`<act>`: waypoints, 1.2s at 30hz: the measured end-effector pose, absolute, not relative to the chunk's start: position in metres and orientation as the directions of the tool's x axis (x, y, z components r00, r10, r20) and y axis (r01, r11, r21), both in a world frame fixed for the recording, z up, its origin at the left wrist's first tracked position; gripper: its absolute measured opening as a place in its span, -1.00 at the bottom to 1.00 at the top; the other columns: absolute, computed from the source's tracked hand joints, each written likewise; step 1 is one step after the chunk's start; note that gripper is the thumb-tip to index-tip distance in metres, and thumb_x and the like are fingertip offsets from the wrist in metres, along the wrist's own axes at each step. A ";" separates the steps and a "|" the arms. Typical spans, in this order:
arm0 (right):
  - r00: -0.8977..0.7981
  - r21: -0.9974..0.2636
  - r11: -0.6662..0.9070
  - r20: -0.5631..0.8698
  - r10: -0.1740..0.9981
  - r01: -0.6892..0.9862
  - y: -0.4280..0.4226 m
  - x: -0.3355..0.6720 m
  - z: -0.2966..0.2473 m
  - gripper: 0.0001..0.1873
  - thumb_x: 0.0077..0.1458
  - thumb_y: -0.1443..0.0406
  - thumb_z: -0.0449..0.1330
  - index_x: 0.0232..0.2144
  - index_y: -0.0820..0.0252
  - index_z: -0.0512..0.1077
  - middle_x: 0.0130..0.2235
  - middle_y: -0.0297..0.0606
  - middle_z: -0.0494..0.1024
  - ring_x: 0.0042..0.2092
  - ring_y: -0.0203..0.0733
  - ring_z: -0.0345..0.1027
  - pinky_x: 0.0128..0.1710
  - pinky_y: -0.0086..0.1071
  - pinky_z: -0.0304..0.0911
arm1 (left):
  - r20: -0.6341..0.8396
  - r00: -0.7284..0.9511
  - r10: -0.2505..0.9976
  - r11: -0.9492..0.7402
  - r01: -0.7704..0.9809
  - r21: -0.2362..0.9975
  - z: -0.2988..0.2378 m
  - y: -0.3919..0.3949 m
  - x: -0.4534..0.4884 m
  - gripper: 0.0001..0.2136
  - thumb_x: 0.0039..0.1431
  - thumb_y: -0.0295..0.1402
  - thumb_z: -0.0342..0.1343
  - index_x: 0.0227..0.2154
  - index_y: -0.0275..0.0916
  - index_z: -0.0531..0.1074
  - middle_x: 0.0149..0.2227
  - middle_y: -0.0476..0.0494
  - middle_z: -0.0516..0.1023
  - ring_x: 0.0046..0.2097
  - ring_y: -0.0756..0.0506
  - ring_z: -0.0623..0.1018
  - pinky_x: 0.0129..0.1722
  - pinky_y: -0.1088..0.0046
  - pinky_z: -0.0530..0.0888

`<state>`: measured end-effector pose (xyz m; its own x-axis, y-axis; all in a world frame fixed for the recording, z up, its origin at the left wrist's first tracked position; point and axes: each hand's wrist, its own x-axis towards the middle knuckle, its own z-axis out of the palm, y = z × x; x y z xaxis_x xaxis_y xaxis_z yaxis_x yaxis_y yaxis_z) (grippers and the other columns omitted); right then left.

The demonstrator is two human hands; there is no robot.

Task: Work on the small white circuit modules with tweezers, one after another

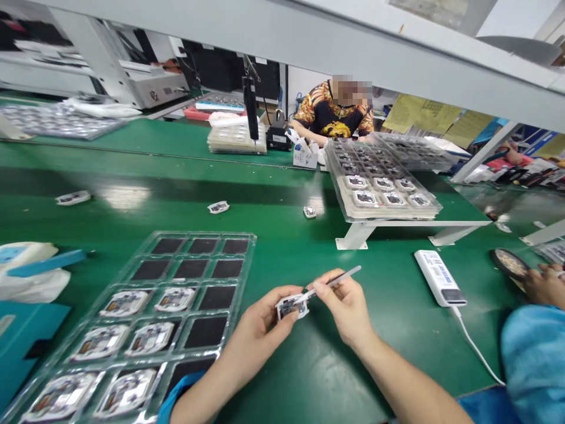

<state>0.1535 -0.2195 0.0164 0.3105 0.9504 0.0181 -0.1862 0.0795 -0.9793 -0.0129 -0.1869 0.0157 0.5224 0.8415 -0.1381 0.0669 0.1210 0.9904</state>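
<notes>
From my remote station I'm seeing a deep green surface (pixel 282 259) gleaming under the lights, and a clear plastic tray (pixel 251 247) showing black pads (pixel 207 333) in rows 3 across. The white-framed module (pixel 291 307) is showing a dark centre flecked with orange, and the pale grey pick (pixel 339 278) is catching the light. A white power bank (pixel 439 277) is carrying blue print. A co-worker's black shirt (pixel 331 112) is blazing with swirling orange and gold, yellow papers (pixel 419 112) are hanging behind it, and a mottled blue cloth (pixel 534 365) is filling the right edge.
</notes>
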 end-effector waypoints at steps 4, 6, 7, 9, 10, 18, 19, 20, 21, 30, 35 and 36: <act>0.334 -0.982 0.104 0.046 0.942 -0.158 -0.219 0.154 0.018 -0.75 -0.05 0.12 0.40 -0.47 0.15 0.49 -0.47 -0.31 0.60 -0.39 -0.20 0.47 -0.34 -0.35 0.36 | -0.148 0.535 0.832 0.143 0.051 0.988 0.018 -0.188 -0.013 -0.65 0.01 -0.36 0.24 -0.09 -0.18 0.46 -0.14 -0.16 0.59 -0.14 -0.17 0.53 -0.11 0.36 0.44; 0.339 -0.982 0.115 0.059 0.939 -0.148 -0.219 0.154 0.018 -0.75 -0.04 0.13 0.40 -0.47 0.15 0.49 -0.48 -0.32 0.60 -0.39 -0.20 0.47 -0.35 -0.35 0.36 | -0.156 0.532 0.833 0.161 0.037 0.986 0.021 -0.189 -0.013 -0.62 -0.04 -0.39 0.28 -0.09 -0.18 0.46 -0.14 -0.15 0.59 -0.12 -0.18 0.53 -0.10 0.36 0.44; 0.339 -0.982 0.118 0.062 0.939 -0.146 -0.219 0.154 0.019 -0.76 -0.03 0.13 0.40 -0.47 0.15 0.49 -0.48 -0.32 0.59 -0.39 -0.20 0.48 -0.35 -0.35 0.36 | -0.161 0.530 0.833 0.169 0.033 0.985 0.022 -0.190 -0.013 -0.61 -0.05 -0.39 0.29 -0.09 -0.17 0.47 -0.14 -0.15 0.59 -0.13 -0.18 0.54 -0.10 0.36 0.45; 0.336 -0.982 0.121 0.068 0.940 -0.142 -0.219 0.154 0.019 -0.76 -0.03 0.13 0.39 -0.47 0.14 0.49 -0.48 -0.32 0.60 -0.39 -0.19 0.48 -0.35 -0.35 0.37 | -0.173 0.518 0.837 0.181 0.036 0.983 0.025 -0.190 -0.013 -0.65 -0.01 -0.33 0.28 -0.10 -0.17 0.49 -0.18 -0.13 0.60 -0.20 -0.15 0.53 -0.17 0.38 0.45; 0.335 -0.983 0.122 0.069 0.940 -0.140 -0.219 0.154 0.019 -0.76 -0.03 0.12 0.39 -0.47 0.14 0.49 -0.48 -0.31 0.60 -0.39 -0.19 0.48 -0.35 -0.35 0.37 | -0.185 0.509 0.841 0.189 0.044 0.981 0.026 -0.190 -0.013 -0.68 0.04 -0.29 0.25 -0.11 -0.17 0.50 -0.20 -0.12 0.60 -0.26 -0.12 0.52 -0.22 0.39 0.45; 0.339 -0.981 0.126 0.070 0.938 -0.146 -0.220 0.155 0.019 -0.78 -0.02 0.15 0.39 -0.46 0.15 0.49 -0.46 -0.30 0.62 -0.39 -0.20 0.48 -0.35 -0.36 0.38 | -0.191 0.523 0.831 0.217 0.013 0.976 0.026 -0.189 -0.012 -0.67 0.03 -0.28 0.28 -0.10 -0.17 0.50 -0.24 -0.09 0.58 -0.27 -0.11 0.49 -0.25 0.41 0.43; 0.338 -0.982 0.127 0.073 0.938 -0.140 -0.220 0.155 0.019 -0.78 -0.02 0.16 0.39 -0.46 0.15 0.49 -0.46 -0.30 0.62 -0.38 -0.21 0.48 -0.35 -0.36 0.37 | -0.186 0.528 0.829 0.214 0.007 0.977 0.025 -0.189 -0.012 -0.67 0.03 -0.28 0.29 -0.10 -0.17 0.50 -0.22 -0.10 0.59 -0.24 -0.12 0.50 -0.23 0.40 0.44; 0.338 -0.982 0.130 0.078 0.938 -0.135 -0.220 0.155 0.020 -0.78 -0.01 0.16 0.39 -0.46 0.15 0.49 -0.46 -0.30 0.62 -0.38 -0.21 0.48 -0.34 -0.36 0.38 | -0.184 0.531 0.827 0.215 0.005 0.977 0.024 -0.189 -0.012 -0.67 0.03 -0.29 0.29 -0.10 -0.17 0.49 -0.20 -0.11 0.59 -0.20 -0.14 0.51 -0.19 0.39 0.44; 0.339 -0.982 0.134 0.083 0.937 -0.130 -0.220 0.155 0.020 -0.78 -0.01 0.15 0.39 -0.46 0.15 0.50 -0.46 -0.30 0.62 -0.38 -0.21 0.48 -0.34 -0.36 0.38 | -0.186 0.534 0.825 0.218 0.003 0.976 0.023 -0.189 -0.012 -0.66 0.04 -0.30 0.29 -0.09 -0.18 0.49 -0.18 -0.12 0.59 -0.17 -0.15 0.52 -0.16 0.38 0.44; 0.345 -0.984 0.143 0.098 0.933 -0.107 -0.220 0.155 0.021 -0.77 -0.02 0.13 0.39 -0.47 0.14 0.49 -0.48 -0.31 0.61 -0.39 -0.19 0.49 -0.36 -0.35 0.39 | -0.196 0.531 0.824 0.225 0.010 0.974 0.023 -0.188 -0.014 -0.63 0.03 -0.31 0.29 -0.06 -0.18 0.48 -0.14 -0.14 0.61 -0.11 -0.18 0.55 -0.11 0.37 0.46; 0.346 -0.984 0.146 0.104 0.933 -0.098 -0.220 0.155 0.020 -0.77 -0.01 0.13 0.38 -0.47 0.14 0.49 -0.48 -0.30 0.60 -0.39 -0.18 0.49 -0.36 -0.34 0.39 | -0.193 0.509 0.839 0.222 0.003 0.975 0.024 -0.188 -0.014 -0.62 0.00 -0.29 0.32 -0.07 -0.18 0.49 -0.16 -0.15 0.63 -0.15 -0.18 0.56 -0.15 0.36 0.47; 0.346 -0.985 0.150 0.110 0.932 -0.091 -0.220 0.155 0.020 -0.77 -0.01 0.13 0.38 -0.47 0.14 0.50 -0.48 -0.30 0.61 -0.39 -0.17 0.49 -0.35 -0.34 0.39 | -0.194 0.503 0.842 0.223 0.002 0.975 0.024 -0.188 -0.014 -0.62 0.00 -0.29 0.32 -0.08 -0.18 0.50 -0.17 -0.15 0.63 -0.16 -0.18 0.56 -0.17 0.36 0.47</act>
